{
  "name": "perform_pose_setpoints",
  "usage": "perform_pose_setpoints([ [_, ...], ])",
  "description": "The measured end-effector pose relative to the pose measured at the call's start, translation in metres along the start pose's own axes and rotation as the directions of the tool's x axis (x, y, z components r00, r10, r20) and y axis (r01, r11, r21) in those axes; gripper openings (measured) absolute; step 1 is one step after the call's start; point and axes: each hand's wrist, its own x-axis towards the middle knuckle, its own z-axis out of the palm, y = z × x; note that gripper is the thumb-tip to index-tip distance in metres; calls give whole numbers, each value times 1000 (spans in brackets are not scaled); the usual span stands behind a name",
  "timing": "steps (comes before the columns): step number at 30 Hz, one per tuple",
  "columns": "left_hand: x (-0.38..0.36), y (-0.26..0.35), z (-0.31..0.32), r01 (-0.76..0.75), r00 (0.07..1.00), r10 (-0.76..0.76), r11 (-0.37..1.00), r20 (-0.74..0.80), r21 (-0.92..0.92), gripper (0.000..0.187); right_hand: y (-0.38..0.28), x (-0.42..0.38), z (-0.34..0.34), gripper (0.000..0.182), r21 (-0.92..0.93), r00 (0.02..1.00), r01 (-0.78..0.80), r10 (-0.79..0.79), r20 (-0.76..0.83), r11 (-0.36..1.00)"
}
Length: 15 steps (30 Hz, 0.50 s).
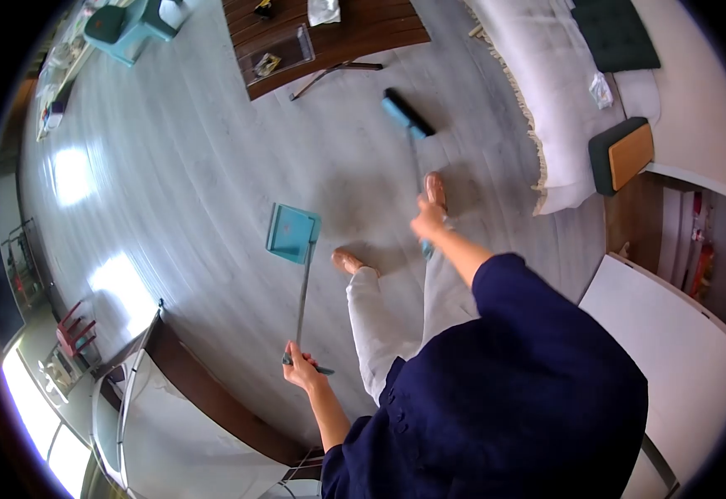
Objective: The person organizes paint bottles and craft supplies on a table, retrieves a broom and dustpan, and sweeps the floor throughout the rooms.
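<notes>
My left hand (302, 368) is closed around the handle of a long-handled dustpan. The teal pan of that dustpan (289, 233) rests on the grey floor, left of my feet, with a few small specks in it. My right hand (429, 219) grips the handle of a broom, whose teal and black head (407, 114) touches the floor ahead of my right foot. Part of the broom's thin stick is faint against the floor, and its teal grip end shows below my right hand.
A brown wooden table (321, 41) stands ahead, with a clear tray on it. To the right is a sofa with a fringed white cover (529, 100). A teal stool (134, 29) is at the far left, and a small red chair (76, 333) lies lower left.
</notes>
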Motion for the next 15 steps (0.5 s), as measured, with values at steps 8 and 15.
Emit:
perform_pose_setpoints([
  [8, 64, 5, -82, -153, 980, 119, 963, 158, 222, 17, -129, -172, 103, 69, 118, 946, 68, -102, 307, 991],
  [15, 98, -8, -99, -254, 961, 195, 901, 194, 351, 16, -107, -189, 77, 62, 330, 947, 77, -172, 270, 941],
])
